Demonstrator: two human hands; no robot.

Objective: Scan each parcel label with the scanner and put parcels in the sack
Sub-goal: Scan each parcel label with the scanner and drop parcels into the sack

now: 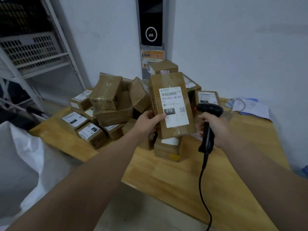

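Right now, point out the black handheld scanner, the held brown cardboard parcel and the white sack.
black handheld scanner (210, 108): head view, its head.
brown cardboard parcel (166, 80): head view, bare top.
white sack (20, 155): head view, its wall.

A brown cardboard parcel (171, 130), sealed with glossy clear tape (169, 80) and faced with a white paper label (174, 107), is pictured beside a matt black plastic scanner (209, 114) over a smooth wood table (183, 180); near left, a white woven sack (25, 155).

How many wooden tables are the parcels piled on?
2. The left table sits beside the white sack; the right table lies below the scanner. The pile may hide another.
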